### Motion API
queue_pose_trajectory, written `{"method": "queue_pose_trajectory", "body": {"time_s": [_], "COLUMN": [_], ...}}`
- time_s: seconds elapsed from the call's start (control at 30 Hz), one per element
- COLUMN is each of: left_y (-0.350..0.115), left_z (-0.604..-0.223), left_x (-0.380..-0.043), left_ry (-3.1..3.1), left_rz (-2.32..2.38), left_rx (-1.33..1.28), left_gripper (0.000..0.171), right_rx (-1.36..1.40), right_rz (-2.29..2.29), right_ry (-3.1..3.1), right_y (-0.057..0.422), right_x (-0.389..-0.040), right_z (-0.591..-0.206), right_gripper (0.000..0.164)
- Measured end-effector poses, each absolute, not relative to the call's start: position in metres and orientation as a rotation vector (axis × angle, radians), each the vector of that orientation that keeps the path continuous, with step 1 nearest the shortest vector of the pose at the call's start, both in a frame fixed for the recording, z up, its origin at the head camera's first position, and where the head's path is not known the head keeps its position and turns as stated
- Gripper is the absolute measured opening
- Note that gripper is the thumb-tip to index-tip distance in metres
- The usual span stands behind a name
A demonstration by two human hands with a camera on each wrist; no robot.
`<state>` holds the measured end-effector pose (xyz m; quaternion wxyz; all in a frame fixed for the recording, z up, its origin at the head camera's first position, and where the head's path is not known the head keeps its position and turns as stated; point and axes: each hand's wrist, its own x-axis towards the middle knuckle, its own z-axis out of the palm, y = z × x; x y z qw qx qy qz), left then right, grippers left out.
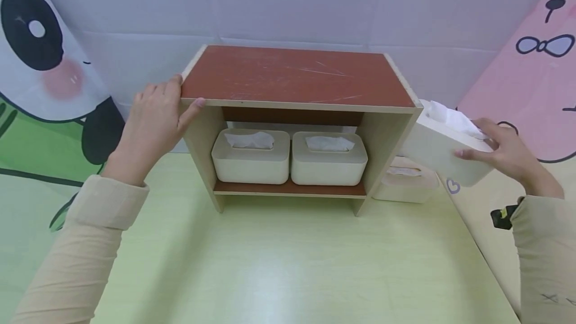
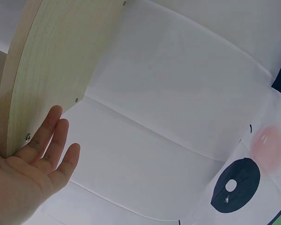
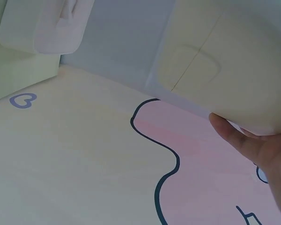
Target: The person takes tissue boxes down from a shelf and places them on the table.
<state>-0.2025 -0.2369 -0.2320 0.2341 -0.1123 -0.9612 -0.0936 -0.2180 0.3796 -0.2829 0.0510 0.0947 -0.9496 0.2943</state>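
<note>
A small wooden shelf (image 1: 297,76) with a red-brown top stands on the table. My left hand (image 1: 155,119) rests on its top left corner, thumb on the front edge; in the left wrist view, straight fingers (image 2: 54,136) lie along the outer side panel. Two cream tissue boxes, a left one (image 1: 250,164) and a right one (image 1: 329,166), sit side by side on the lower board. To the right of the shelf, my right hand (image 1: 513,154) grips another tissue box (image 1: 436,146), raised and tilted, with white tissue sticking out. Below it stands a further tissue box (image 1: 405,184).
The pale wood-grain table (image 1: 270,249) spreads in front of the shelf, with its right edge running past the box there. White sheeting (image 1: 292,9) covers the wall behind. Cartoon prints, a green one (image 1: 40,149) and a pink one (image 1: 531,79), flank both sides.
</note>
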Motion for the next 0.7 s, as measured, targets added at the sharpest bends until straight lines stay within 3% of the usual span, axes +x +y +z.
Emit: {"method": "queue_pose_trajectory", "body": {"time_s": [0.7], "left_y": [-0.237], "left_z": [-0.232], "left_x": [-0.201], "left_ry": [-2.616], "left_rz": [-0.244], "left_rx": [-0.327], "left_gripper": [0.064], "right_rx": [0.357], "right_rz": [0.938], "right_ry": [-2.914], "right_y": [0.372], "right_x": [-0.190], "right_z": [-0.348], "right_gripper": [0.060]}}
